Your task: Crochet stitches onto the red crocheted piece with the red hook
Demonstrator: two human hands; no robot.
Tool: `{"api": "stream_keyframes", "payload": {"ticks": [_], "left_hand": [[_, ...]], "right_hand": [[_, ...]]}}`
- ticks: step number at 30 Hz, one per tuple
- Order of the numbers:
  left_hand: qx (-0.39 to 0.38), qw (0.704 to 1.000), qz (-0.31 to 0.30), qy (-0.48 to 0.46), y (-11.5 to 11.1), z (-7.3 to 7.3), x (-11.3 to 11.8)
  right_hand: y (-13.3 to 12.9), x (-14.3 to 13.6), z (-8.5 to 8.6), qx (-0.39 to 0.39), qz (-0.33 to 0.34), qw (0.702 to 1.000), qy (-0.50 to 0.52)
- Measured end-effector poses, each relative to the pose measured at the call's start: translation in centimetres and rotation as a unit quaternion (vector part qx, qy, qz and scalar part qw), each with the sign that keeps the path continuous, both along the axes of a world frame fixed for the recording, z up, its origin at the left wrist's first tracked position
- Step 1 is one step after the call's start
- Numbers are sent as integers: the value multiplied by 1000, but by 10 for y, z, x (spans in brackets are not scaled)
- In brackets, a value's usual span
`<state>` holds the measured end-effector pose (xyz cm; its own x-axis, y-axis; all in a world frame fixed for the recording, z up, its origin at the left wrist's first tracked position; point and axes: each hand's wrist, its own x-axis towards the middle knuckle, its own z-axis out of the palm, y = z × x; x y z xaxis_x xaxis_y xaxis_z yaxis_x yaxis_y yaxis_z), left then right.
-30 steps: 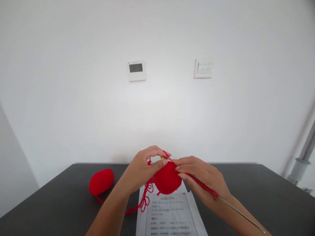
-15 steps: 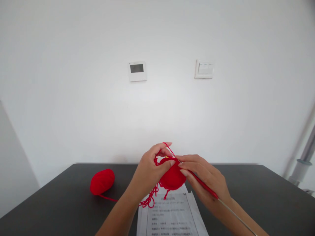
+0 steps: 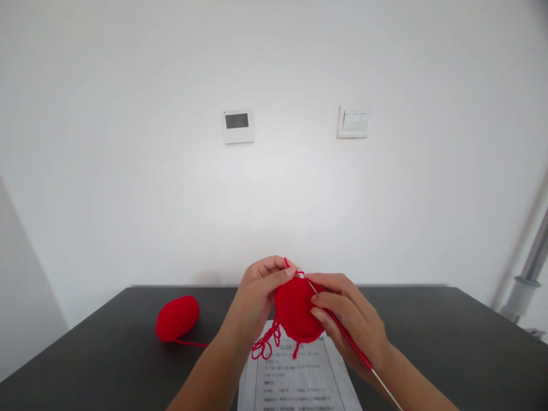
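Between my hands hangs a round red crochet piece (image 3: 298, 311), with a short yarn tail at its lower edge. My left hand (image 3: 263, 288) pinches the top left edge of the piece, and red working yarn loops over its index finger. In my right hand (image 3: 353, 314) is a crochet hook (image 3: 349, 338) with a red grip and a metal shaft. The hook's tip meets the top edge of the piece close to my left fingertips. Loose loops of red yarn (image 3: 265, 345) dangle below my left hand.
On the dark table (image 3: 107, 348) a ball of red yarn (image 3: 177, 318) lies at the left, its strand running toward my left forearm. A printed sheet (image 3: 299, 379) lies under my hands. The white wall behind carries a thermostat (image 3: 238, 127) and a light switch (image 3: 353, 121).
My left thumb and index finger have come together at the top edge. The crochet piece now hangs slightly lower, and the hook has tilted more steeply. The yarn ball stays put.
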<state>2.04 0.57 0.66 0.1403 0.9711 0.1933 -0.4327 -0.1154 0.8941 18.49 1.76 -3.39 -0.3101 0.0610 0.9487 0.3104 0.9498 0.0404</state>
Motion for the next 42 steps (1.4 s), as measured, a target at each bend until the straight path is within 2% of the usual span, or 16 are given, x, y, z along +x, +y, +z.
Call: {"api": "stream_keyframes", "payload": {"ticks": [4, 8, 15, 19, 24, 32, 38, 40, 42], "left_hand": [[-56, 996, -70, 23, 5, 1, -8], [-48, 993, -91, 52, 6, -1, -13], [24, 985, -93, 147, -2, 6, -21], [27, 977, -93, 189, -4, 5, -18], [19, 976, -110, 186, -4, 4, -22], [20, 979, -114, 168, -7, 10, -35], [7, 973, -162, 164, -9, 14, -39], [-3, 972, -178, 150, -7, 14, -40], [-10, 972, -192, 135, -5, 13, -41]], "right_hand": [[-2, 4, 9, -11, 52, 998, -29], [-4, 8, 14, -44, 78, 995, -36], [-4, 6, 17, -24, 61, 997, -39], [-3, 4, 19, 14, 45, 998, -50], [-4, 7, 25, 49, 37, 996, -69], [-17, 9, 26, -39, 104, 992, -53], [-24, 6, 26, -177, 149, 973, 18], [-25, 8, 27, -175, 158, 972, 3], [-24, 11, 29, -133, 155, 978, -33]]}}
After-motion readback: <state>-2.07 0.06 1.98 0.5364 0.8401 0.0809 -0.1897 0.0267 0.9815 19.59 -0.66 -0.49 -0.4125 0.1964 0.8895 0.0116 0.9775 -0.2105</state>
